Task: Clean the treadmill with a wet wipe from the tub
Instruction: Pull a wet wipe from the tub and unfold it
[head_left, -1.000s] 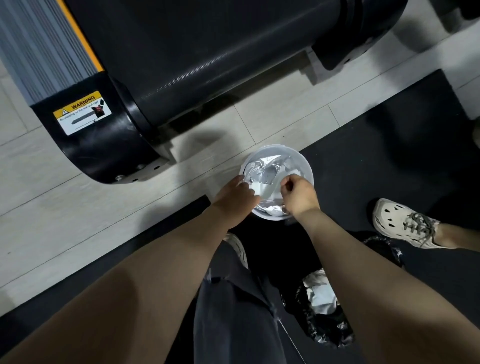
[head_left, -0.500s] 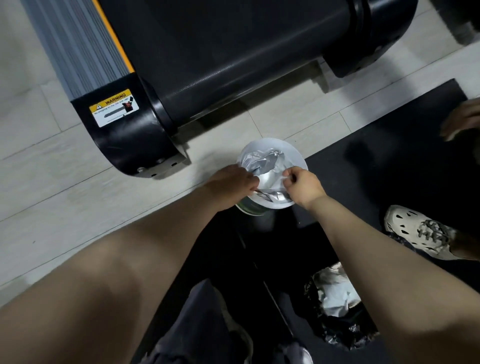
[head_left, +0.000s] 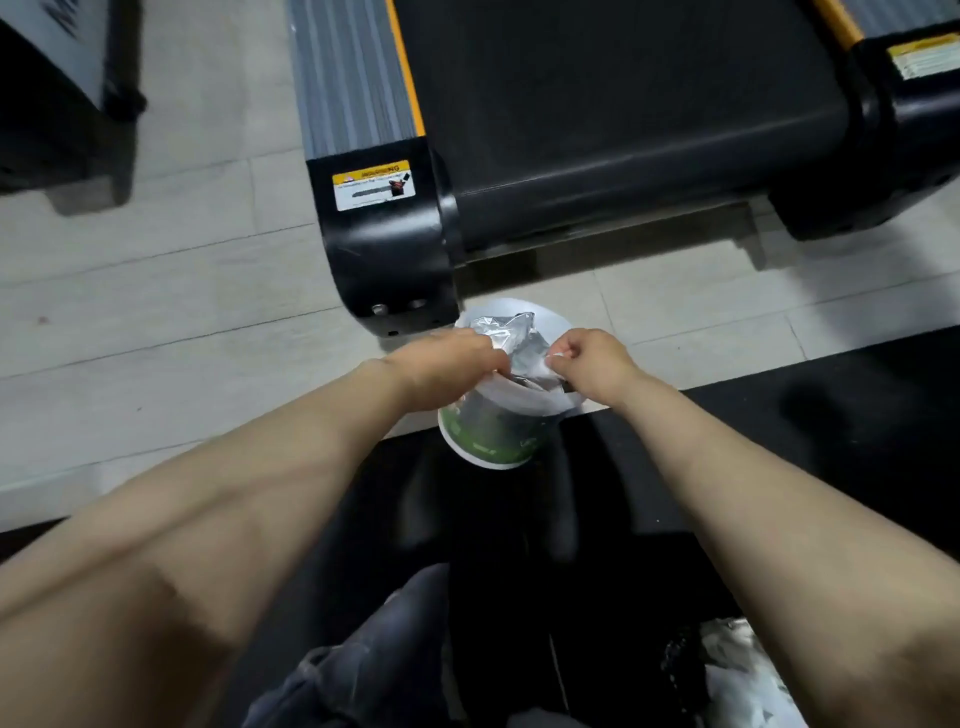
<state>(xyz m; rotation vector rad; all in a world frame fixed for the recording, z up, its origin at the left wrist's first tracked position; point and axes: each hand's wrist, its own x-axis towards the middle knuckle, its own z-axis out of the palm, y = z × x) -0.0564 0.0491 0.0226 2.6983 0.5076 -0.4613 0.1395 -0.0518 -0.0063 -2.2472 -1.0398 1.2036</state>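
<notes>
The wet-wipe tub (head_left: 493, 434) stands on the floor (head_left: 156, 291), at the edge where pale tiles meet a black floor mat (head_left: 831, 415) — a white tub with a green label, its top open and a crumpled silver foil liner (head_left: 511, 338) sticking up out of it. Both hands work at that opening. The left hand (head_left: 447, 364) is at the near-left side of the rim, its fingers curled onto the foil and gripping it. The right hand (head_left: 592, 358), just across the opening from the left, has its fingers closed in a pinch on a bit of white wipe (head_left: 551, 364) at the foil's edge. Just beyond the left hand is the rear corner of the treadmill (head_left: 623, 104) — a black end cap bearing a yellow-and-white warning sticker (head_left: 373, 184), with a grey side rail and an orange strip running away from it, and the dark belt stretching beyond both hands. Below the right forearm, near the picture's lower edge, lies a black bag (head_left: 727, 675) holding something pale and crumpled.
</notes>
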